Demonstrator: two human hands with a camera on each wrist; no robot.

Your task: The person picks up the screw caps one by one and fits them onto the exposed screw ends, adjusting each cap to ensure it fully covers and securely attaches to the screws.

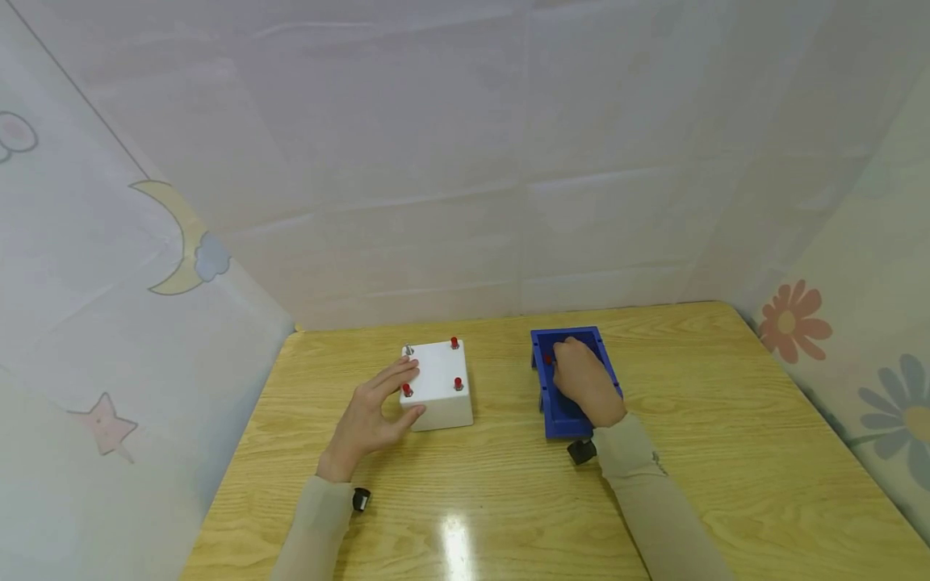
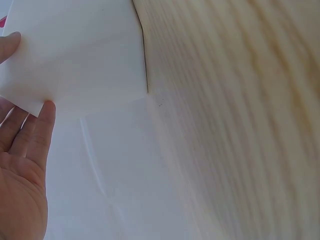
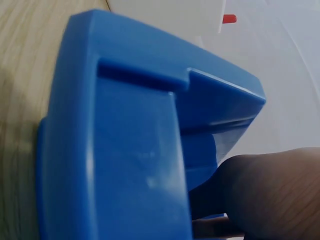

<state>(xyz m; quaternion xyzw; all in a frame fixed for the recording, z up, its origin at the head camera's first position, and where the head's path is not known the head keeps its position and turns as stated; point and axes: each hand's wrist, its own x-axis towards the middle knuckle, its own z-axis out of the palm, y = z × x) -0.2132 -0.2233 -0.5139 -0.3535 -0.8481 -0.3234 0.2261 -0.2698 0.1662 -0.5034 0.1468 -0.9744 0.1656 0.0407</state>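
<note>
A white box (image 1: 438, 373) stands on the table with small posts at its top corners. Red caps (image 1: 458, 383) show on three posts, while the far-left metal post (image 1: 408, 350) is bare. My left hand (image 1: 372, 415) holds the box from its left side, fingers at the top edge and thumb against the near face. In the left wrist view, the thumb and fingertips touch the box's white wall (image 2: 90, 55). My right hand (image 1: 584, 378) reaches down into a blue bin (image 1: 561, 428); its fingertips are hidden. A small red piece (image 1: 547, 359) lies beside it in the bin.
The wooden table (image 1: 501, 476) carries the box at left and the bin at right, with a gap between them. White cloth walls (image 1: 436, 202) stand behind and at both sides. Black wrist cameras (image 1: 581, 451) sit at both cuffs.
</note>
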